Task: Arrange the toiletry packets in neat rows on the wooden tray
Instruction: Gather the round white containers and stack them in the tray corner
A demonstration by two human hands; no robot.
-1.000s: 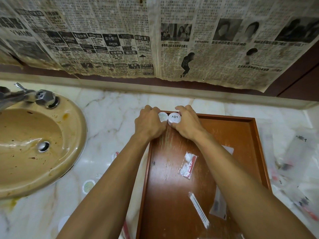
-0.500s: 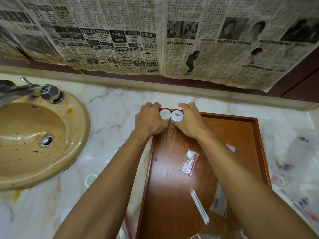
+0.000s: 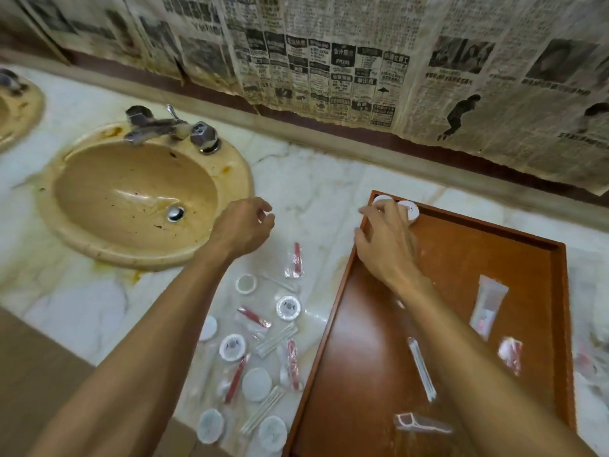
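Right hand [image 3: 384, 249] over the wooden tray [image 3: 557, 291] far-left corner, fingers spread, touching two round white packets [image 3: 410, 209] tucked against the rim, not gripping. Left hand [image 3: 245, 225] loosely curled, empty, hovering over bare tabletop [image 3: 313, 179] beside the sink [image 3: 131, 196]. Loose packets [image 3: 257, 344] scattered nearer than it, left of the tray edge. Tray middle mostly open.

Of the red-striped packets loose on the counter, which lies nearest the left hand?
The lone red-striped packet just below the left hand, farthest back on the counter; the others sit lower, among the round packs.
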